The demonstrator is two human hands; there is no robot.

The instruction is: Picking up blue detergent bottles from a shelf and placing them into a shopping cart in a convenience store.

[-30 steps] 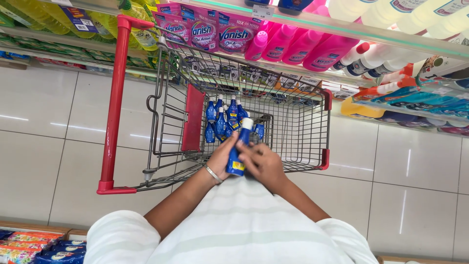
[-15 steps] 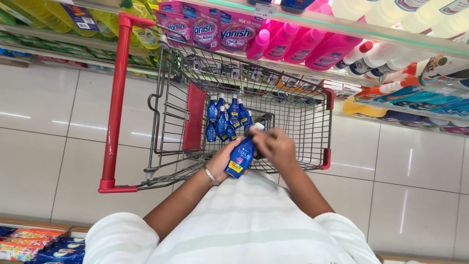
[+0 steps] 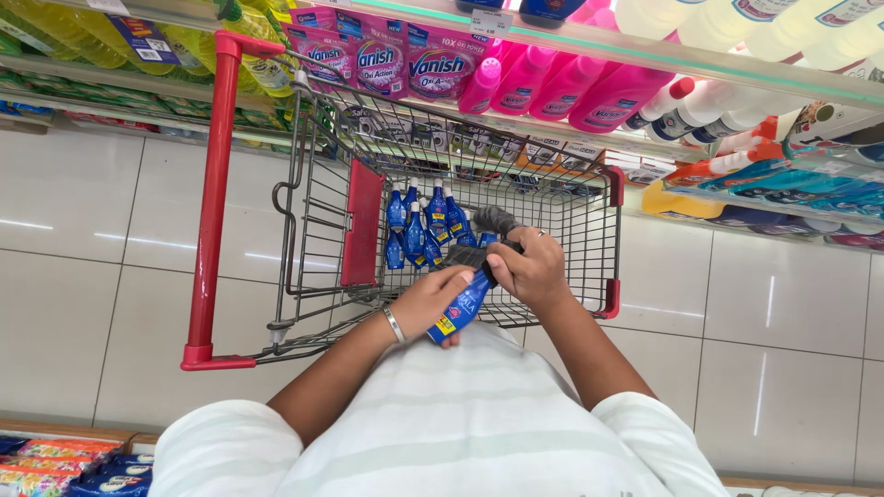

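Note:
My left hand (image 3: 431, 302) grips the body of a blue bottle (image 3: 463, 308) with a yellow label, held tilted over the near end of a wire shopping cart (image 3: 304, 221). At the bottle's top end my right hand (image 3: 527, 267) closes on a dark grey spray head (image 3: 493, 225). A silver bracelet sits on my left wrist. Several more small blue bottles (image 3: 419, 225) stand together inside the cart, just beyond my hands.
The cart has a red handle bar (image 3: 214, 198) at its left and red corner guards. Shelves behind it carry pink pouches (image 3: 405, 60), pink bottles (image 3: 571, 87), yellow bottles and white bottles. Light floor tiles lie on both sides. Colourful packs (image 3: 55, 456) fill the lower left corner.
My right hand has shifted up to the bottle's top, and a dark grey spray head now shows there in place of the white cap. The bottle stays in my left hand.

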